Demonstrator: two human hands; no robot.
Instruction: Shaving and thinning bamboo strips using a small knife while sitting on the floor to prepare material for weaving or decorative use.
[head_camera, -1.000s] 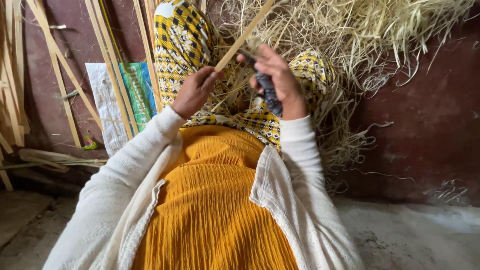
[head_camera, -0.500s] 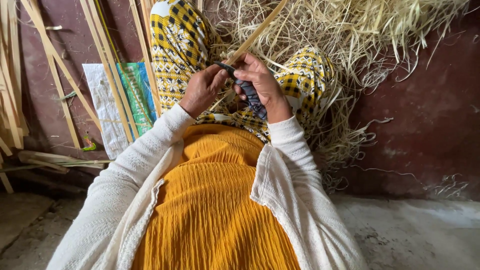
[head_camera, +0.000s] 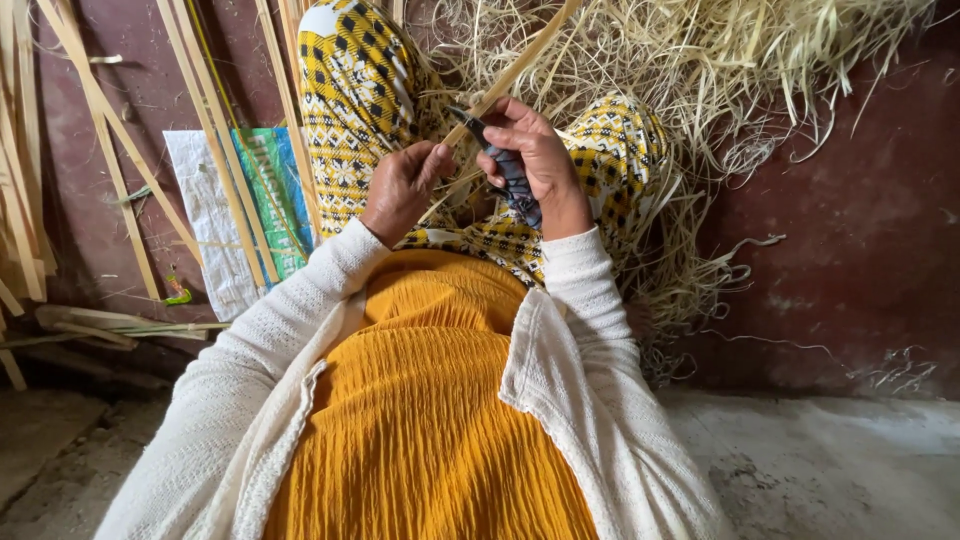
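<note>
Gripping knife (head_camera: 510, 170), right hand (head_camera: 535, 160); left hand (head_camera: 400, 185) pinches strip (head_camera: 520, 65).

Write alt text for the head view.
A seated person's right hand grips a dark-handled knife against a thin bamboo strip, which the left hand pinches. Pale shavings pile beyond the patterned yellow skirt.

single head cam, looks steeply down over lap, close on fingers (head_camera: 440, 155); floor just beyond them

The hands (head_camera: 470, 175) meet over the lap, a strip (head_camera: 520, 62) between them; shavings (head_camera: 720, 90) lie right, slats (head_camera: 215, 150) left.
</note>
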